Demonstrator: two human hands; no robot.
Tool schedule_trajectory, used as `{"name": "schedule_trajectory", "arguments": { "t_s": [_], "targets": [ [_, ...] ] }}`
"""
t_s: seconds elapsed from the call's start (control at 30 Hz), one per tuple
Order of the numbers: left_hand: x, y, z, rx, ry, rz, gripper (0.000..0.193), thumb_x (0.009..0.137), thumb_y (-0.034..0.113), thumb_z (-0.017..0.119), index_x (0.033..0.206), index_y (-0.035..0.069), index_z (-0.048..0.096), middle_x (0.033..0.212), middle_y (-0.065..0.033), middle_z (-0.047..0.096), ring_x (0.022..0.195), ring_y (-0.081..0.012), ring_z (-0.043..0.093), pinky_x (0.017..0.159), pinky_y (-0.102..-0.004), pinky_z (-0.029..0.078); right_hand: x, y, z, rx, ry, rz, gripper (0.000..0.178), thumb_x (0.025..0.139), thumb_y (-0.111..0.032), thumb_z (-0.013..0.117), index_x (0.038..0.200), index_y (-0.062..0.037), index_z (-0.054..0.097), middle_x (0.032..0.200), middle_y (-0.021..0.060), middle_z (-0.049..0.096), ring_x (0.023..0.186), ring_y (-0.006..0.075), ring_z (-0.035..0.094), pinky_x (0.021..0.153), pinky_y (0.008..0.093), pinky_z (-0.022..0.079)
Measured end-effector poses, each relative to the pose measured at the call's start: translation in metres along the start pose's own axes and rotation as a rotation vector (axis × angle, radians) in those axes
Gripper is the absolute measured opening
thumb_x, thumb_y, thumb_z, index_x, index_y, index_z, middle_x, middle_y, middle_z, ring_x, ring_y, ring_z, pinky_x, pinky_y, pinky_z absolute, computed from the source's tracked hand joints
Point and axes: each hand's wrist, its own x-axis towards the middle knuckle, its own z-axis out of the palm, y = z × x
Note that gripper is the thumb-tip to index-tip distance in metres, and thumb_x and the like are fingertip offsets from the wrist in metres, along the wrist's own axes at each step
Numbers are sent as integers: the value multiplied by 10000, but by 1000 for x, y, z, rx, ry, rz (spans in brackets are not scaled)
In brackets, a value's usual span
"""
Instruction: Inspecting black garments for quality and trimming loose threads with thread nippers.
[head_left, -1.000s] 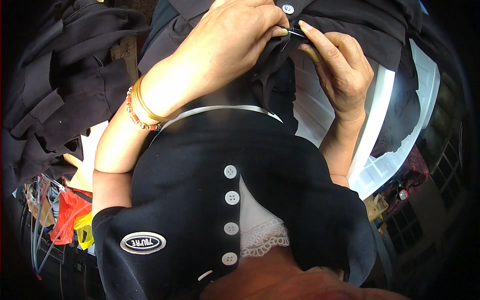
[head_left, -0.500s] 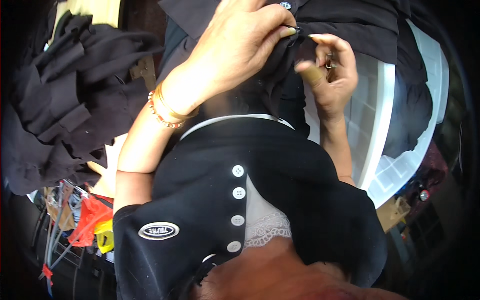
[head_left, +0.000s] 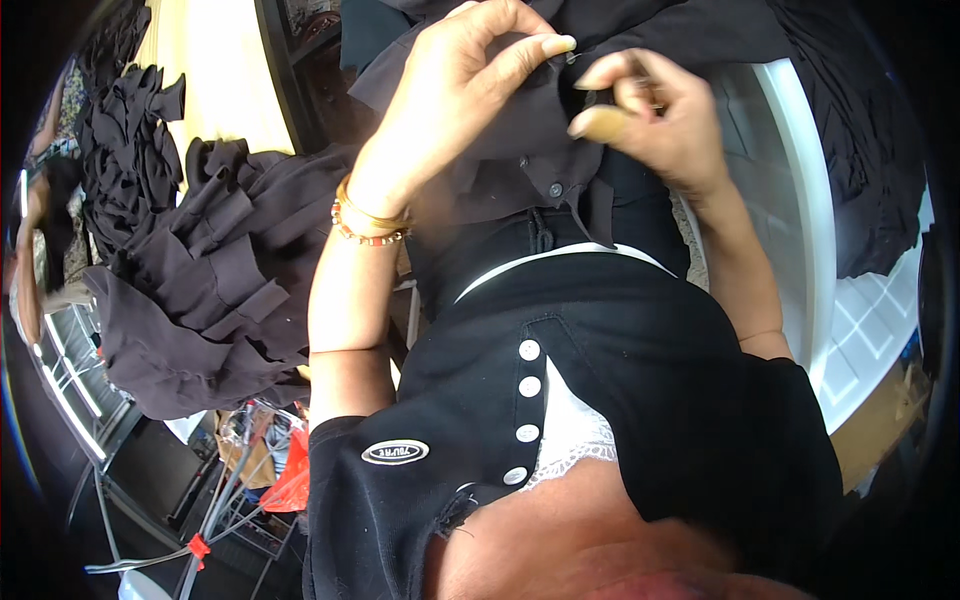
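Observation:
A dark brown-black garment [head_left: 480, 160] with small dark buttons [head_left: 556, 189] lies across my lap. My left hand [head_left: 470, 85], with a bracelet and bangle at its wrist, pinches an edge of this garment between thumb and forefinger. Beside the thumb tip is a small shiny spot [head_left: 572, 58], too small to name. My right hand [head_left: 660, 120] is just right of the pinched edge, fingers curled and smeared by motion. Its thumb wears a tan cover [head_left: 605, 124]. Whether its fingers hold anything is not clear.
Dark garments are heaped [head_left: 230, 270] on my left, near a pale yellow panel [head_left: 215, 70]. At right, a white plastic bin [head_left: 815, 200] has dark cloth [head_left: 860, 220] over it. Lower left are a thin metal rack [head_left: 215, 510] and a red bag [head_left: 290, 475]. Someone's limb seems visible far left.
The view has shifted, showing more of the left side and the garment's buttons. My left hand keeps its pinch. My right hand, still curled, has turned its fingertips toward the pinched edge.

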Motion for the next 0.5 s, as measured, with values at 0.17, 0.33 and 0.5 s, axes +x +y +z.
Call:
{"name": "schedule_trajectory", "arguments": {
  "t_s": [0.17, 0.33, 0.5],
  "targets": [
    [19, -9, 2, -175, -53, 456, 52, 951, 51, 622, 939, 6, 646, 779, 26, 582, 701, -36, 505, 635, -185, 413, 5, 8, 18, -29, 25, 42, 219, 804, -104, 804, 899, 15, 647, 609, -102, 340, 567, -15, 330, 497, 190, 267],
    [14, -10, -11, -176, -106, -44, 118, 961, 118, 632, 985, 18, 690, 881, 13, 674, 814, -67, 603, 741, -196, 464, 7, -6, -16, 86, 7, 43, 89, 835, -37, 741, 887, 8, 685, 619, -119, 359, 565, -19, 323, 511, 183, 275],
    [18, -14, 0, -392, -43, -165, 133, 967, 140, 631, 983, 31, 705, 890, 23, 699, 812, -38, 612, 747, -171, 466, 12, -10, -16, -308, 160, -150, 237, 850, -56, 746, 1070, -21, 664, 693, -85, 409, 611, -2, 371, 519, 176, 298]
  ]
}}
